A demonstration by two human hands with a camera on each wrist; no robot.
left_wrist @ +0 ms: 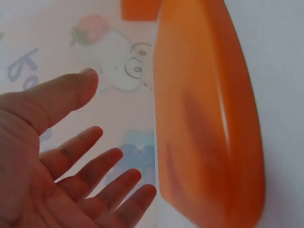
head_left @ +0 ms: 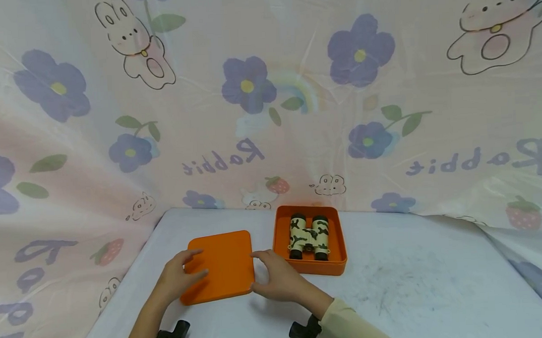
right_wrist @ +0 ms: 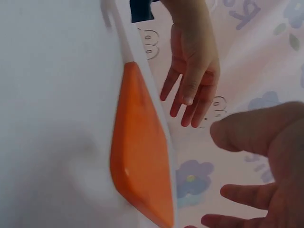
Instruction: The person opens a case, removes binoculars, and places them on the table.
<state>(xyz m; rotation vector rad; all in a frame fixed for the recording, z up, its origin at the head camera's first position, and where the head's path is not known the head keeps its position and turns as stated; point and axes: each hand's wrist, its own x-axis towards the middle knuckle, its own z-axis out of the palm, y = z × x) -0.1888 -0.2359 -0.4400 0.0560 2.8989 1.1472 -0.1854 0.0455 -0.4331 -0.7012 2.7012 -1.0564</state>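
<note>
A flat square orange lid (head_left: 223, 267) lies on the white table, left of an orange box (head_left: 320, 270). Inside the box rests a pair of binoculars (head_left: 309, 236) in cream and dark camouflage with black ends. My left hand (head_left: 176, 275) hovers over the lid's left side, thumb and fingers spread, holding nothing. In the left wrist view a gap shows between the left hand (left_wrist: 80, 166) and the lid (left_wrist: 204, 109). At the lid's right edge is my right hand (head_left: 280, 279), thumb and fingers apart. The right wrist view shows that hand (right_wrist: 270, 166) clear of the lid (right_wrist: 140, 147).
Behind the white table (head_left: 417, 283) hangs a pale curtain (head_left: 297, 137) printed with rabbits, purple flowers and strawberries. It also runs along the left and right sides. Black wrist-worn pieces (head_left: 174, 334) show below the hands.
</note>
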